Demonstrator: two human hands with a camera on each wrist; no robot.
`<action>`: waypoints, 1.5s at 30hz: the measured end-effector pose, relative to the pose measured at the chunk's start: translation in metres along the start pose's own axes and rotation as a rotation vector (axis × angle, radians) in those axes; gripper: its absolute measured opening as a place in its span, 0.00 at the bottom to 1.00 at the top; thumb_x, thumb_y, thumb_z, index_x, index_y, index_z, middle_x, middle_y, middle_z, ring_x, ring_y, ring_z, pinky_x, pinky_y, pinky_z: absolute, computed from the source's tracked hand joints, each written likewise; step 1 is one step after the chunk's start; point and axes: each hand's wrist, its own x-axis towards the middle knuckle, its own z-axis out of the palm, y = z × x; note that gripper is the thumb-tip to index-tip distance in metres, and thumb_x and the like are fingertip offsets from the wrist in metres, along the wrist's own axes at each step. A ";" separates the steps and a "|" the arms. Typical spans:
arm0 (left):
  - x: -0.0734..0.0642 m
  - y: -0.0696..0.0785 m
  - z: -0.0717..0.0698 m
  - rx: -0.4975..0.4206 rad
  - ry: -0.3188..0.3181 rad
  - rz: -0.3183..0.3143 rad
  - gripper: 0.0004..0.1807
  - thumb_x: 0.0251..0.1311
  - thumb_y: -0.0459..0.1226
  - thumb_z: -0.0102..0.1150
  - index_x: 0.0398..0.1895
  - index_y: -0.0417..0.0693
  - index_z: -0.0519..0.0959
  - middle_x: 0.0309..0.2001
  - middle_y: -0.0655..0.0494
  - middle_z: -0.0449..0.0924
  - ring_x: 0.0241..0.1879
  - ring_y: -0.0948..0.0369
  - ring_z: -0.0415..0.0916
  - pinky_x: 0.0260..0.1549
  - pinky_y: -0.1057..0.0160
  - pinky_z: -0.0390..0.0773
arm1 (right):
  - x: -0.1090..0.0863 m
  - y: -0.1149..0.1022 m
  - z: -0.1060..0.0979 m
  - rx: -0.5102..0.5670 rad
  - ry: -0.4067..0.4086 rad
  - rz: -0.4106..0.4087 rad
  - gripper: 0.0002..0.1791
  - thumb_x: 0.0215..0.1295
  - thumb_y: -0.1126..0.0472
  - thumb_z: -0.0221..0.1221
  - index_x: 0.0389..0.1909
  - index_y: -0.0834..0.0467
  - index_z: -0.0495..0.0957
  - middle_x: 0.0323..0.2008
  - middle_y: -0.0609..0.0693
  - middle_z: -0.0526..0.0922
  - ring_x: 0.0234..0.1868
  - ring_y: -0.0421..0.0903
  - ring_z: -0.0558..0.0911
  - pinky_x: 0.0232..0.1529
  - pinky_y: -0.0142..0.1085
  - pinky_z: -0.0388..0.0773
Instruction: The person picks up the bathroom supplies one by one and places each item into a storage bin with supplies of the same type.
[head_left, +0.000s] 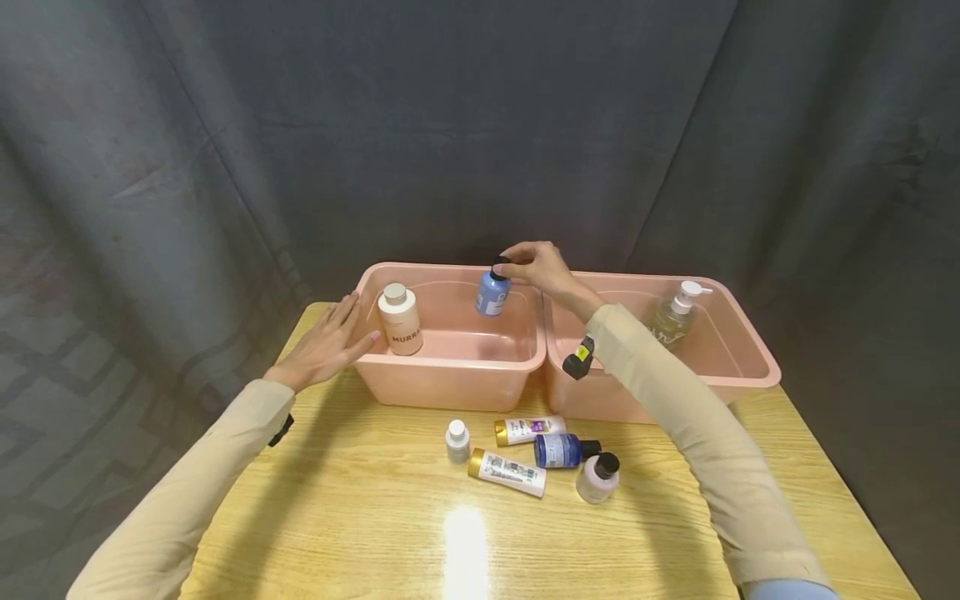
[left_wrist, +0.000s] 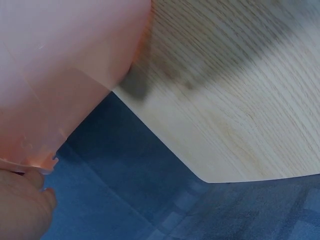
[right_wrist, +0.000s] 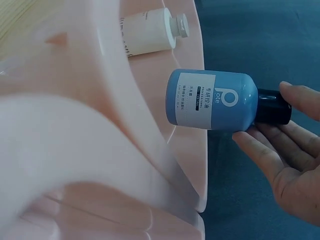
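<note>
My right hand pinches a small blue bottle by its black cap. The bottle hangs upright inside the left pink bin, near its back right corner. In the right wrist view, thumb and fingertips meet the cap, and the white label faces the camera. My left hand rests on the left bin's rim at its front left corner, fingers stretched along the side and thumb spread. The left wrist view catches only part of that hand at the rim. A white bottle stands in the same bin, near its left side.
A right pink bin adjoins the left one and holds a clear pump bottle. On the table in front are a small white bottle, two tubes, a dark blue bottle lying down and a black-capped pale bottle.
</note>
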 end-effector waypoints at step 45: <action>-0.003 0.002 0.000 -0.042 -0.010 -0.040 0.46 0.74 0.59 0.37 0.77 0.34 0.40 0.79 0.41 0.30 0.77 0.47 0.30 0.72 0.44 0.40 | 0.019 0.029 0.035 -0.019 0.067 0.130 0.22 0.63 0.65 0.67 0.54 0.72 0.76 0.50 0.66 0.81 0.48 0.56 0.82 0.52 0.47 0.79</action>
